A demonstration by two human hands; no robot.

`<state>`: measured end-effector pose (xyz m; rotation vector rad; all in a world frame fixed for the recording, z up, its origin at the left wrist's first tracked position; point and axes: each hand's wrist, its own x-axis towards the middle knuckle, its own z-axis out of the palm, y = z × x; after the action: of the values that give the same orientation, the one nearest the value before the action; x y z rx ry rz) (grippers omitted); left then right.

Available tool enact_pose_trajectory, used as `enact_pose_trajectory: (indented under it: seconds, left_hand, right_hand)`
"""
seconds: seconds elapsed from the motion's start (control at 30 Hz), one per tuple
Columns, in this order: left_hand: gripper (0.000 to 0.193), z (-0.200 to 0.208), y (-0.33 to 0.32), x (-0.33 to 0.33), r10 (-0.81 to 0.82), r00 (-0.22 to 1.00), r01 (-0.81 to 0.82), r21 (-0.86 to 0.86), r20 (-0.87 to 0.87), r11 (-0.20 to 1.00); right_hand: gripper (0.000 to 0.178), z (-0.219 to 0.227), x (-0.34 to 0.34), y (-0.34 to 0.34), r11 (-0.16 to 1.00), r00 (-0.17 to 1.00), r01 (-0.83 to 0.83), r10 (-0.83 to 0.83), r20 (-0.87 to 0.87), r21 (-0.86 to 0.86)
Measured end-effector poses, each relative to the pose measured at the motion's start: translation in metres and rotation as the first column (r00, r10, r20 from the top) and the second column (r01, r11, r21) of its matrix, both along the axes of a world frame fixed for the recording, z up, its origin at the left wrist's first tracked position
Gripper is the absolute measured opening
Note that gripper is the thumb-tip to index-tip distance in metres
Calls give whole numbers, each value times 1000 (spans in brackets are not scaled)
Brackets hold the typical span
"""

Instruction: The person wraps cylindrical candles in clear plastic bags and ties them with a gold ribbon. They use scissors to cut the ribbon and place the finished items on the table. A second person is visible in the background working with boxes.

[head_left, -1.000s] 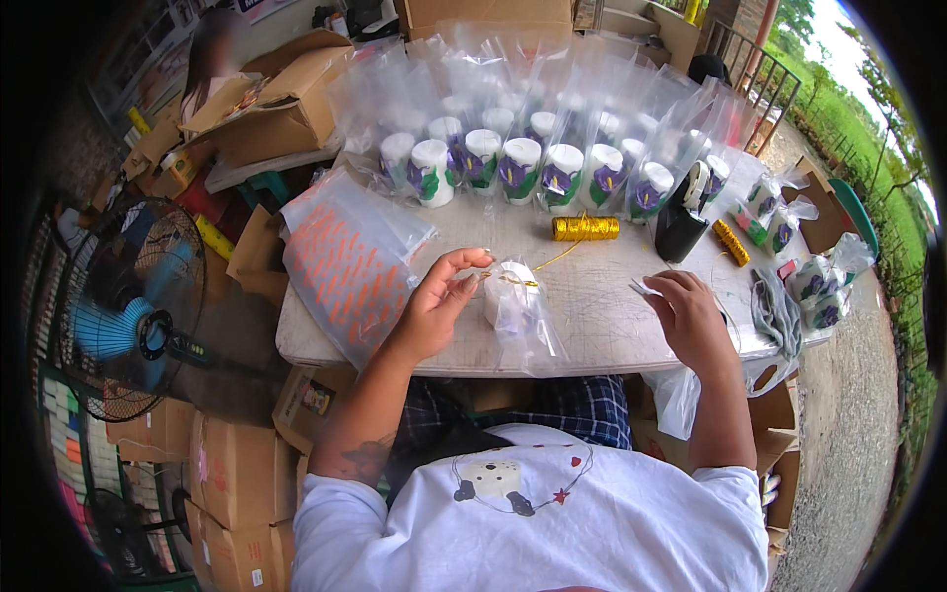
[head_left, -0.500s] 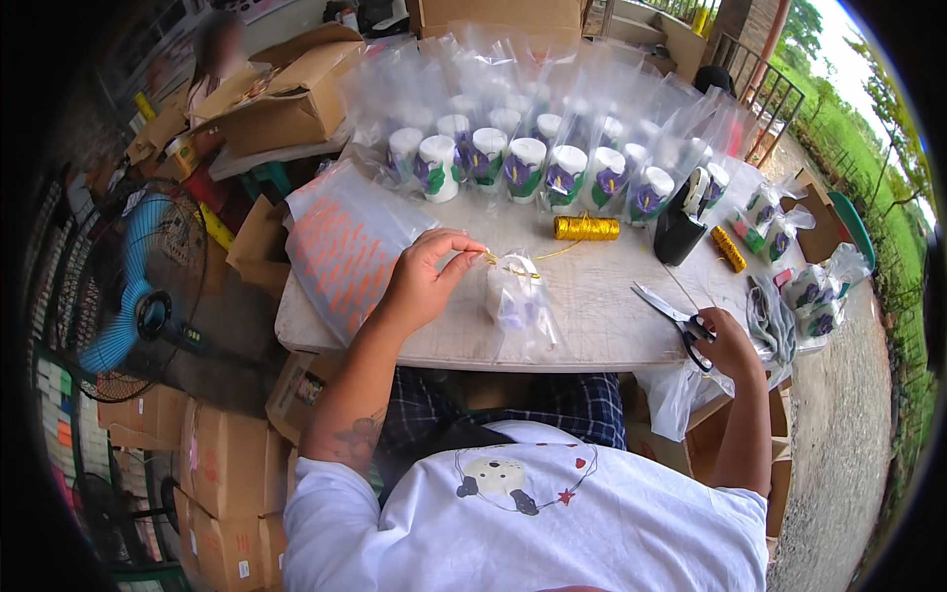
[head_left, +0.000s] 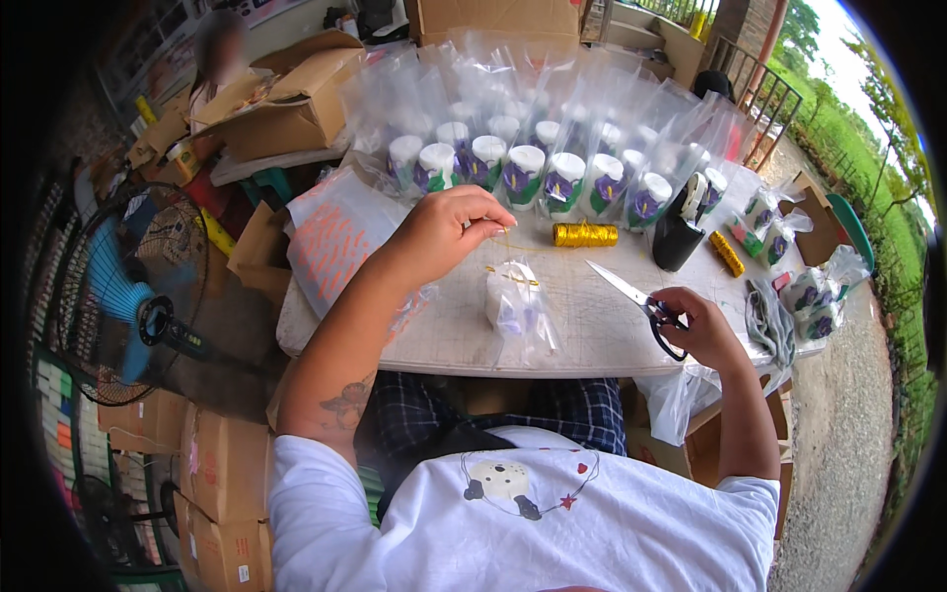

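My left hand pinches a strand of gold string between thumb and fingertips, held above the table. Just below it a clear plastic bag lies on the table, with a white and purple piece inside and gold string round it. In my right hand is a pair of scissors, my fingers in the dark handles and the blades pointing up and left toward the bag. A spool of gold string lies on its side beyond the bag.
Rows of white candle-like cylinders with purple flowers stand in clear bags along the far side. A black holder, a smaller gold spool, a grey cloth and tied bags sit at right. Printed plastic lies left.
My left hand has moved up and right, pulling the gold string upward. My right hand has lifted the scissors off the table and brought them left, nearer the bag.
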<state>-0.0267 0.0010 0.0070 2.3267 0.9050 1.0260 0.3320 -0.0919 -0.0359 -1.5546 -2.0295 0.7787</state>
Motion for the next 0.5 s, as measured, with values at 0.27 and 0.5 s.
enact_pose_trajectory:
  seconds: [0.27,0.5]
  left_hand:
    - [11,1,-3,4,7,1000,-8,46,10,999]
    - [10,0,-4,6,26,999,-28,73,32,997]
  right_hand:
    - [50,27,-64,25,917,945,-321,328,7,236]
    - [41,29,-69,33,922,943,-328,332,13,205]
